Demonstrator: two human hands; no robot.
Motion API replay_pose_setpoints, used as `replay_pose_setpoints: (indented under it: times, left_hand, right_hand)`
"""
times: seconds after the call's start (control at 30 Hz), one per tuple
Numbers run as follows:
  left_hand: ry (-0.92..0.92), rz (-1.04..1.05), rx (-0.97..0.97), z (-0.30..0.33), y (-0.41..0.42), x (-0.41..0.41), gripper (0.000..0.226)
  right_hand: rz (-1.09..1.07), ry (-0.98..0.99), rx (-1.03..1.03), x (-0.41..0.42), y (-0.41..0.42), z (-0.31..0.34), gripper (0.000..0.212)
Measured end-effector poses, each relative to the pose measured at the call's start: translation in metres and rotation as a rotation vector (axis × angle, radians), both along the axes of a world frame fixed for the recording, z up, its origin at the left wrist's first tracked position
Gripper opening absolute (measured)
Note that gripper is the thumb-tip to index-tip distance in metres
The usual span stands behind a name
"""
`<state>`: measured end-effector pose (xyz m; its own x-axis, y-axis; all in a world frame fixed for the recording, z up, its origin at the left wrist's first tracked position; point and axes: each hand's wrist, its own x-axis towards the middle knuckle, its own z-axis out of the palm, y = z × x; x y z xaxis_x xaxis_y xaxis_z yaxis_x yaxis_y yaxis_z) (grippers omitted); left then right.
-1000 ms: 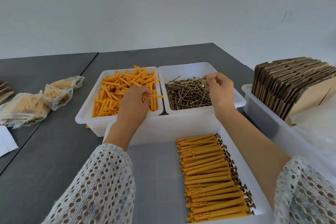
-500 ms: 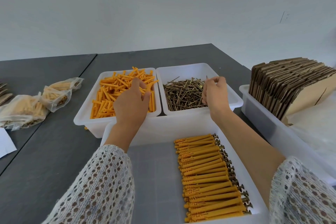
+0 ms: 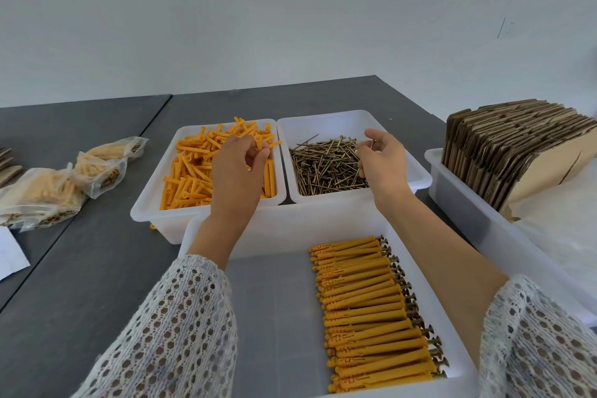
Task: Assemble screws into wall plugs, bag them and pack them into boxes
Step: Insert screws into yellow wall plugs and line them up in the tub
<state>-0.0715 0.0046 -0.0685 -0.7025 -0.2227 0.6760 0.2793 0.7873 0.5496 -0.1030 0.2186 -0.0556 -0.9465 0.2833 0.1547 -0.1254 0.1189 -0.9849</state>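
Now my left hand (image 3: 237, 168) pinches a wall plug (image 3: 258, 142) over the plug bin at centre frame; my right hand (image 3: 382, 161) pinches a screw (image 3: 372, 143), upright, just right of it, tips apart.

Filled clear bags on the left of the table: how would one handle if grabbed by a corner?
The filled bags look like thin, crumpled film, so probably floppy and saggy. They bulge with plugs and screws, so likely heavy for their size. Screw tips might pierce the film.
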Motion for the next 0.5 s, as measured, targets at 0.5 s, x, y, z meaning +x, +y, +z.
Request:
replay_pose_setpoints:
  times: [0.5]
  left_hand:
    - [-0.127,-0.027,-0.321,-0.0049,0.0000,0.0048,0.025]
  right_hand:
    - [0.000,0.023,0.156,0.0047,-0.0027,0.0003,0.043]
